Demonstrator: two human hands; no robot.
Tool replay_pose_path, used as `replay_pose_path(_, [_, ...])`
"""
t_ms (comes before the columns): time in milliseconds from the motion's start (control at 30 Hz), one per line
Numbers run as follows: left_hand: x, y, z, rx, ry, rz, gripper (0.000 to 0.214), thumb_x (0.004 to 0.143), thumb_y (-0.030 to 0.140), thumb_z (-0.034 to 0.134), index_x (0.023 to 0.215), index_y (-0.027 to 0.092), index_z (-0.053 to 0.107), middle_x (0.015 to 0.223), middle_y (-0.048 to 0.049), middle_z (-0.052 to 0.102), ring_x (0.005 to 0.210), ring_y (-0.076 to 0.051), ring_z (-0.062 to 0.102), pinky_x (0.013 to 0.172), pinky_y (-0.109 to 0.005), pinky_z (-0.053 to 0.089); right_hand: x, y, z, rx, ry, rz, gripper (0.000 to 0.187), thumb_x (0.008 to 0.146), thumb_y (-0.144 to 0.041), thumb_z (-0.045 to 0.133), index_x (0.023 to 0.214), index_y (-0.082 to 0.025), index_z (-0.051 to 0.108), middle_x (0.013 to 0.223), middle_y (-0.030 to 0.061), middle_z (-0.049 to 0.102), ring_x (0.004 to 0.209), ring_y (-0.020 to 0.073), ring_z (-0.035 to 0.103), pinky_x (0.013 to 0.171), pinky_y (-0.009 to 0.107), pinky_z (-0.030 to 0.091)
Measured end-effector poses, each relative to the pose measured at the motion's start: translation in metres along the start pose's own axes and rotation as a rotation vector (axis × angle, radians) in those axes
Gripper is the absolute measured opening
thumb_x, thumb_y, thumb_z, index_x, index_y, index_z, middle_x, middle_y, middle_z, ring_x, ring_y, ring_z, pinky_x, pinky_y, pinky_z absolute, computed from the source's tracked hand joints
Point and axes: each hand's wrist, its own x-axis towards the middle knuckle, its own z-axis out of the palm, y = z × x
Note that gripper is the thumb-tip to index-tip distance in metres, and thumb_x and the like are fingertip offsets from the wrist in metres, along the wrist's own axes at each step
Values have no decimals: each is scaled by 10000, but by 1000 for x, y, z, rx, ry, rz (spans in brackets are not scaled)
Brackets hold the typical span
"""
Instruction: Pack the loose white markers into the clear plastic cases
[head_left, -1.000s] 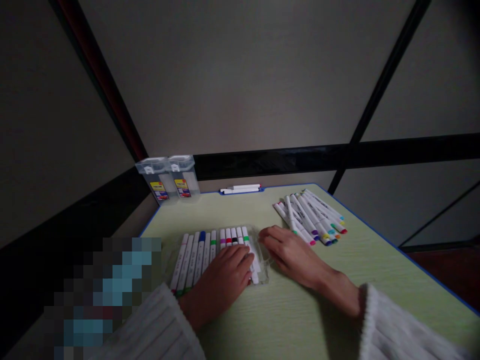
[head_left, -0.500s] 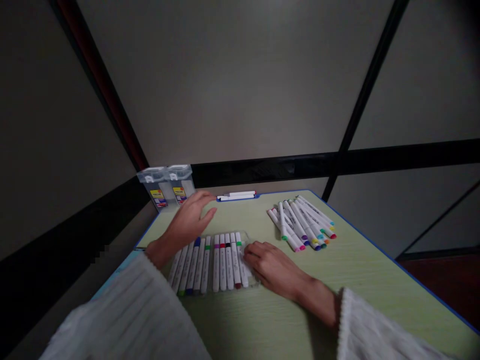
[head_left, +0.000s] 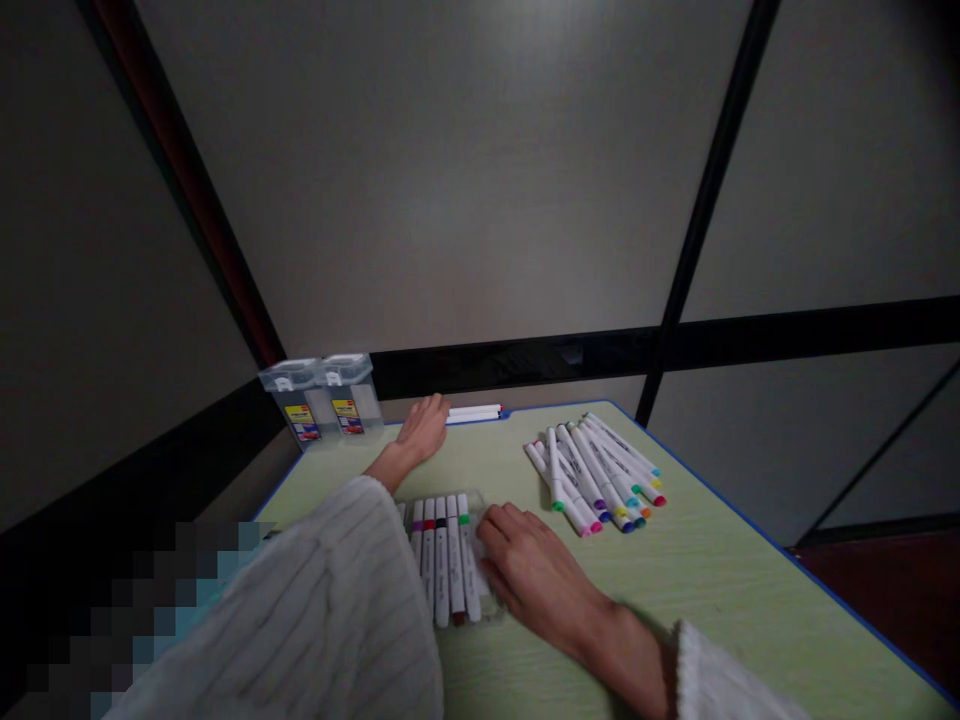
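Observation:
My left hand [head_left: 425,428] reaches to the far edge of the table, at the left end of a few white markers [head_left: 475,413] lying in a blue-edged groove. Its fingers bend downward with the tips hidden, so I cannot tell whether they grip one. Nearer to me, a clear plastic tray [head_left: 491,612] holds a row of white markers [head_left: 442,565] with coloured bands. My sleeve covers the tray's left part. At the tray's right side, my right hand [head_left: 532,570] has its fingers curled over the edge, closed on it beside the rightmost marker.
A loose pile of white markers [head_left: 596,470] with coloured ends lies on the right of the pale green table [head_left: 720,570]. Two clear lidded boxes [head_left: 351,395] with labels stand at the back left. A wall panel [head_left: 480,200] rises directly behind the table.
My left hand has moved forward and right, from above the tray to the markers in the groove. Its sleeve now hides the tray's left part. My right hand stays at the tray; the view has tilted slightly.

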Motion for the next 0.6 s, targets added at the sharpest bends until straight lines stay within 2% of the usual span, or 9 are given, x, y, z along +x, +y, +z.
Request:
replay_pose_path(133, [12,-2,15,23,-19,-30,310,796,123,391,1103,97,425,1111,-150,461,1046,-261,429,878,-382,336,0,-5,2,13,11,164,146,773,-136,501,917,-146,528,929,87,553,878,246,496,762,378,409])
replay_pose_path(333, [27,-5,29,28,-38,-11,288,835,193,396,1114,123,406,1134,-134,446,1051,-250,421,878,-366,327,1,-9,5,-11,-49,176,153,780,-109,486,913,-164,540,922,77,578,861,247,527,733,391,428])
replay_pose_path(600, [38,5,41,31,-77,38,256,835,190,426,1088,155,435,1121,-114,468,1045,-241,431,871,-366,330,2,-9,3,8,-85,190,159,787,-122,472,921,-160,547,934,84,577,874,247,524,753,389,422])
